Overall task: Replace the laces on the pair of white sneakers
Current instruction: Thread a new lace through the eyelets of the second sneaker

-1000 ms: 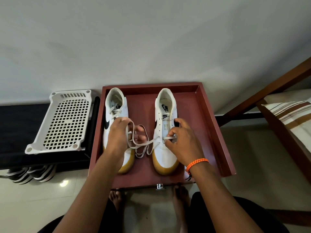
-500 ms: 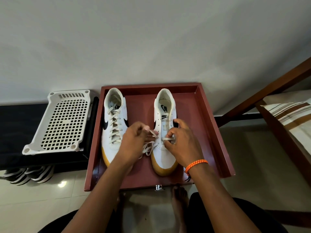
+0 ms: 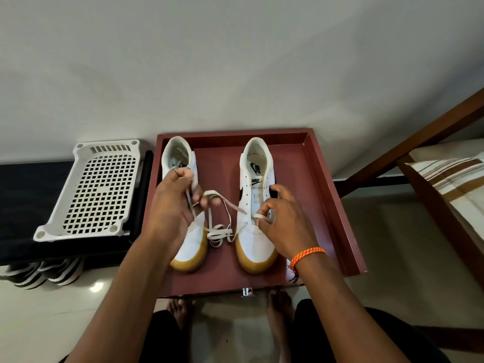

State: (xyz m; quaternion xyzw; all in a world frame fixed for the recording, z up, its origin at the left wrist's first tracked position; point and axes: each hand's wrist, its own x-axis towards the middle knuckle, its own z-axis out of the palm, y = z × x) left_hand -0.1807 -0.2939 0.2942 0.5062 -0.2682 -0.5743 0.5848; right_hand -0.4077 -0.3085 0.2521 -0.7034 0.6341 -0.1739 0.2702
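The left hand (image 3: 174, 205) pinches a flat off-white shoelace (image 3: 222, 203); its slack trails right to the white gum-soled leather sneaker (image 3: 255, 205), where the right hand (image 3: 281, 224) pinches the other end.

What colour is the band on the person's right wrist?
Orange, a braided band, clearest in the head view, just below the right hand.

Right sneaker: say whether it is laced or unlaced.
Mostly unlaced. The right sneaker shows bare eyelets up its tongue; the lace passes only through the lowest holes, its ends held by the left hand and right hand.
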